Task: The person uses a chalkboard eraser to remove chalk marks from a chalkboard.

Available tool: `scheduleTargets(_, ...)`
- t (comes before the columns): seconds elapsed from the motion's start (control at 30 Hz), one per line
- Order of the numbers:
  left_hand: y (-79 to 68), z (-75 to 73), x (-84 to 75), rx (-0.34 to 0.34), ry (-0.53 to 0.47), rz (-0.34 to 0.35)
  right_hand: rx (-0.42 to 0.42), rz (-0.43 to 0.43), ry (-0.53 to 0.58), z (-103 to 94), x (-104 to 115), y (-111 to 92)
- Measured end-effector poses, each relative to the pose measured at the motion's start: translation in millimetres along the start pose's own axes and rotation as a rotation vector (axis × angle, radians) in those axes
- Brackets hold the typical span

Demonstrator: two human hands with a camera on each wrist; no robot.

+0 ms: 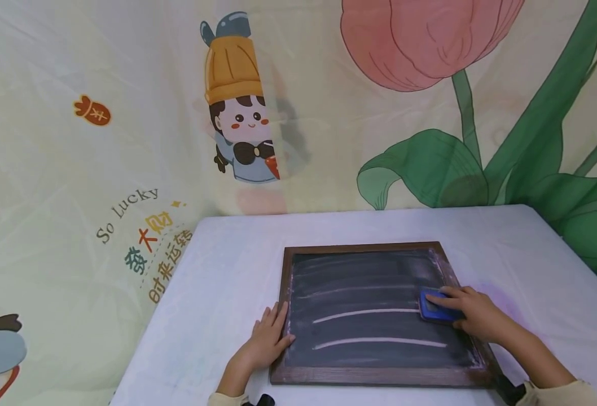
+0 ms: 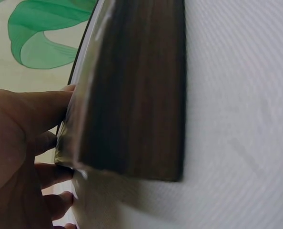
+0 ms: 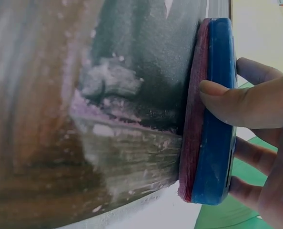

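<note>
A blackboard [image 1: 364,355] in a dark brown wooden frame lies on the white table, with two clear white chalk lines and fainter smears across it. My right hand [image 1: 481,311] grips a blue eraser [image 1: 433,313] against the board's right side. In the right wrist view the eraser [image 3: 215,124] shows a reddish felt face pressed on the board, with the thumb on its edge and fingers behind. My left hand [image 1: 264,344] rests on the board's left frame edge. The left wrist view shows the thumb against the brown frame [image 2: 136,95], the other fingers beside its edge.
The table [image 1: 217,282] has a white cloth, stained faintly purple right of the board. Behind hangs a printed curtain [image 1: 319,113] with a pink tulip, green leaves and a cartoon figure. Chalk dust [image 3: 108,81] lies in the board's corner. Dark straps show at both wrists.
</note>
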State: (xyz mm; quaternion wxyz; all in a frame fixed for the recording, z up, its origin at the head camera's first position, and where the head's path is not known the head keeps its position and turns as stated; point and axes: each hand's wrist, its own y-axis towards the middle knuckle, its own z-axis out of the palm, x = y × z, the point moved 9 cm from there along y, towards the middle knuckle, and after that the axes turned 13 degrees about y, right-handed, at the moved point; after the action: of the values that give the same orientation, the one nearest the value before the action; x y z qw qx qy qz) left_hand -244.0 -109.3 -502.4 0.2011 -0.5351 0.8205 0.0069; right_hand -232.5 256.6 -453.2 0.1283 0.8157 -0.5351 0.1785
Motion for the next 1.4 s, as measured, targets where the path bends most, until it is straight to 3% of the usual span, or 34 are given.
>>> scheduleTargets(0.63,0.0,0.3,0.1,-0.001,0.013,-0.009,0.006,-0.05,0.032,3.9,8.2,3.5)
scheduleTargets(1.0,0.3,-0.6,-0.1,-0.012,-0.006,-0.004,0.069,-0.081,0.126,25.4,53.2,35.5)
scheduleTargets(1.4,0.0,0.0,-1.3,-0.01,0.0,-0.004,0.131,-0.078,0.162,59.6,122.9,79.0)
